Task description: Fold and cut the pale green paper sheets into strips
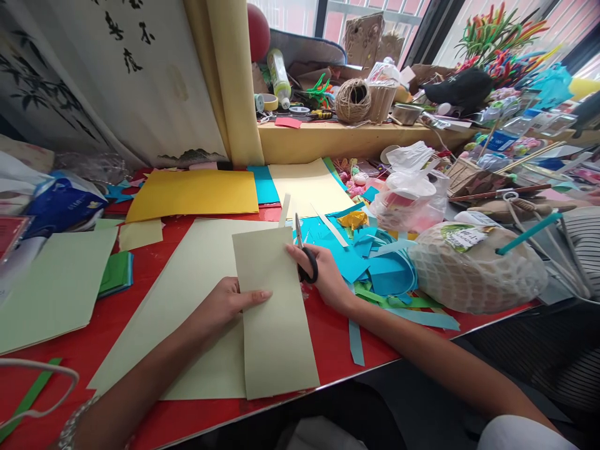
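My left hand (239,300) grips a pale green sheet of paper (276,350) by its left side, thumb on top and fingers behind it. In my right hand (323,272) is a pair of scissors (308,265) with black handles, blades pointing away from me. The right thumb and fingers also touch the paper's upper right edge. A narrow pale strip (285,209) stands up just beyond the sheet's top edge. Beneath the left hand lies a larger pale green sheet (187,281) on the red tabletop (164,425).
Blue paper scraps (349,262) lie right of the scissors. Farther right sits a coconut in white foam netting (473,269) with a straw. Yellow paper (197,194) lies at the back, more pale green sheets (51,281) at left. A cluttered ledge (328,134) runs behind.
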`<state>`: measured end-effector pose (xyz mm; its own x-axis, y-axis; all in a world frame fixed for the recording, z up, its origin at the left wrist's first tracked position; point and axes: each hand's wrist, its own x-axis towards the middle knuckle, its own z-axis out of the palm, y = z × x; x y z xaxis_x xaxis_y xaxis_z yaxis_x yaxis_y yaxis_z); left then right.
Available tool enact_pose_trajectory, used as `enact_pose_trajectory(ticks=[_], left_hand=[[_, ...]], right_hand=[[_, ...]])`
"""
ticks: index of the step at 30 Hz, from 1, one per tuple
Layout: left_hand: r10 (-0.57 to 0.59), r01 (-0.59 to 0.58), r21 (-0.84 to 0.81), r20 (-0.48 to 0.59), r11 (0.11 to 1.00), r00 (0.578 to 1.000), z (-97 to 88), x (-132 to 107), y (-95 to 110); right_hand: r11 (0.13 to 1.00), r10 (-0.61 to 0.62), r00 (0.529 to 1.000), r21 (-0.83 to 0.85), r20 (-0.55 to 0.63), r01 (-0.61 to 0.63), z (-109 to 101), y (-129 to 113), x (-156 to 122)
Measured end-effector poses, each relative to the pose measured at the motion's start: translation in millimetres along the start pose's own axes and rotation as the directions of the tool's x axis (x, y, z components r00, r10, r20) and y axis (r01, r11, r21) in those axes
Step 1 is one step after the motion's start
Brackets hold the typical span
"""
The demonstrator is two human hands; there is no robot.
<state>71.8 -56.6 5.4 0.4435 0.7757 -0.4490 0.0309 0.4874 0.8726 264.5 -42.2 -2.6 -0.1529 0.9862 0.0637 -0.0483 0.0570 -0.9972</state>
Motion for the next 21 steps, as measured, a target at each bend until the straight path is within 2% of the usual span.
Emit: enact_pose_trajectory(ticks=[3,6,10,13,15,16,19,21], left_hand=[[0.035,-0.039,-0.028,-0.145,0.999,0.989,-4.5,0.2,5.8],[0.067,-0.077,-0.031,-0.256,0.997,0.964,-11.0,0.9,10.7],[0.098,-0.103,0.0,-0.329,0.995,0.939,-17.7,2.3,12.8],[0.117,-0.122,0.006,-0.334,0.992,0.935,-20.2,2.6,13.6],[0.112,-0.113,0.014,-0.33,0.993,0.937,-21.3,2.1,14.5],[0.105,-0.102,0.024,-0.326,0.994,0.94,-21.7,1.7,15.0],[0.097,-0.081,0.063,-0.305,0.995,0.947,-22.1,-0.1,15.9],[0.101,-0.08,0.084,-0.289,0.993,0.952,-21.2,-1.2,15.9]], right_hand=[[0.999,-0.027,0.996,-0.024,-0.08,0.025,-9.6,-1.5,8.7],[0.959,-0.087,0.983,-0.281,-0.165,0.038,-27.7,-3.5,21.4],[0.741,-0.194,0.957,-0.672,-0.215,-0.001,-53.2,-3.8,34.4],[0.46,-0.212,0.959,-0.885,-0.188,-0.071,-63.9,-2.8,36.0],[0.27,-0.19,0.966,-0.956,-0.173,-0.118,-66.4,-1.6,34.4],[0.208,-0.179,0.969,-0.969,-0.169,-0.131,-66.6,-1.1,33.3],[0.137,-0.184,0.969,-0.98,-0.166,-0.142,-62.6,-1.5,30.1],[0.176,-0.23,0.964,-0.98,-0.133,-0.093,-54.8,-4.3,27.6]])
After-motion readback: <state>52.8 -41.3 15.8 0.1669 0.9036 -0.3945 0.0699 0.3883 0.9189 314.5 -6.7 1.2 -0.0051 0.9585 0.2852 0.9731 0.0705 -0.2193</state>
